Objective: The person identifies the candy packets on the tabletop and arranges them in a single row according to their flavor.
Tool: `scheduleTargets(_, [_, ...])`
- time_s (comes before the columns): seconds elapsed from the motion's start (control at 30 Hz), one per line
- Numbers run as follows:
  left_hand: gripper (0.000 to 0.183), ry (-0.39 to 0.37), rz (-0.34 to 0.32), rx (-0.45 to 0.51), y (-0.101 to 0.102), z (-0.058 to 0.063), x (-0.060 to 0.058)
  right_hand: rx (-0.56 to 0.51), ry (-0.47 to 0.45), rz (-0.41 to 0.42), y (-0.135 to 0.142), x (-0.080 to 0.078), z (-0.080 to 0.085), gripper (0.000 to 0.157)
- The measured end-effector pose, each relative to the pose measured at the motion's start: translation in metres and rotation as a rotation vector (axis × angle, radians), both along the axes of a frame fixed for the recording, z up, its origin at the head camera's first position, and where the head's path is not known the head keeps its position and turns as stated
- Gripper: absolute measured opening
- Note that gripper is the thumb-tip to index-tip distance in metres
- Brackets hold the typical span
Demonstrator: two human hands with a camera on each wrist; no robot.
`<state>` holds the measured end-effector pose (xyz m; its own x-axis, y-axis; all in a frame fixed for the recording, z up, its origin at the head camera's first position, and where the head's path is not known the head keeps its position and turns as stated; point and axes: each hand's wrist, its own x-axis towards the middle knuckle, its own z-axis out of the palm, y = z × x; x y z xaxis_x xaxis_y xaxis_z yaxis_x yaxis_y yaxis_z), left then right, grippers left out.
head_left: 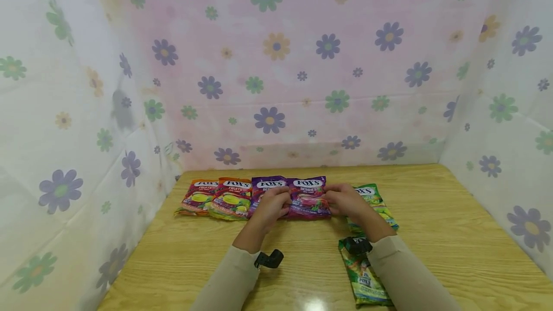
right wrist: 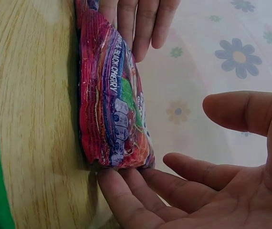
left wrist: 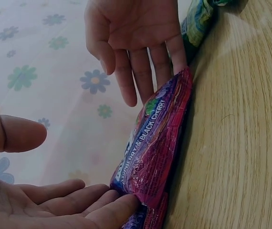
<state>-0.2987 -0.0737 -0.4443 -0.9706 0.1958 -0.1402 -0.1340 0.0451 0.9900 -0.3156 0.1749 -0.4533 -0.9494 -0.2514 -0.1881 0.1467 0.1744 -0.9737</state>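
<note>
A purple Fox's Berries candy bag (head_left: pixel 307 200) lies between my two hands at the right end of a row. My left hand (left wrist: pixel 55 205) touches its left edge with extended fingers, thumb held apart. At its opposite edge, the fingertips of my right hand (right wrist: pixel 207 186) touch the bag, and that thumb stands apart too. A second purple bag (head_left: pixel 261 187) is partly hidden behind my left hand. Two orange Fox's Fruits bags (head_left: pixel 235 198) continue the row to the left. Behind my right forearm lies a green Fox's bag (head_left: pixel 366 191), partly covered.
Another green candy bag (head_left: pixel 363 277) lies nearer the front, partly under my right sleeve. The wooden table (head_left: pixel 181 263) is bounded at the back and sides by flower-patterned cloth (head_left: pixel 294 52). Black camera mounts (head_left: pixel 270 258) sit on both wrists.
</note>
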Motion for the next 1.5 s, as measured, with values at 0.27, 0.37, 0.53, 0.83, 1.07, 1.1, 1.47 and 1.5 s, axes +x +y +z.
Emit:
scheduleTargets(0.27, [0.056, -0.020, -0.002, -0.009, 0.000, 0.001, 0.001, 0.012, -0.001, -0.020, 0.002, -0.004, -0.005, 0.055])
scheduleTargets(0.37, [0.055, -0.023, 0.003, -0.014, 0.000, 0.001, 0.001, 0.010, 0.012, -0.016, 0.002, -0.005, -0.007, 0.057])
scheduleTargets(0.53, [0.054, -0.015, 0.003, -0.011, 0.000, 0.000, 0.000, 0.010, 0.046, -0.024, 0.001, -0.006, -0.005, 0.060])
scheduleTargets(0.83, [0.052, -0.026, 0.009, -0.019, 0.000, -0.001, -0.002, -0.039, 0.106, -0.028, 0.002, -0.012, -0.001, 0.060])
scheduleTargets(1.07, [0.052, -0.014, 0.013, -0.023, 0.000, 0.001, -0.003, -0.072, 0.146, -0.020, 0.004, -0.015, 0.005, 0.057])
scheduleTargets(1.1, [0.052, -0.007, 0.013, -0.029, 0.000, 0.002, -0.002, -0.078, 0.142, -0.019, 0.005, -0.015, 0.006, 0.057])
scheduleTargets(1.47, [0.055, 0.066, -0.048, -0.067, 0.009, 0.010, 0.003, -0.016, 0.178, -0.011, 0.017, -0.008, 0.024, 0.054])
scheduleTargets(1.5, [0.055, 0.069, -0.055, -0.063, 0.010, 0.011, 0.003, -0.005, 0.188, -0.005, 0.018, -0.007, 0.026, 0.054])
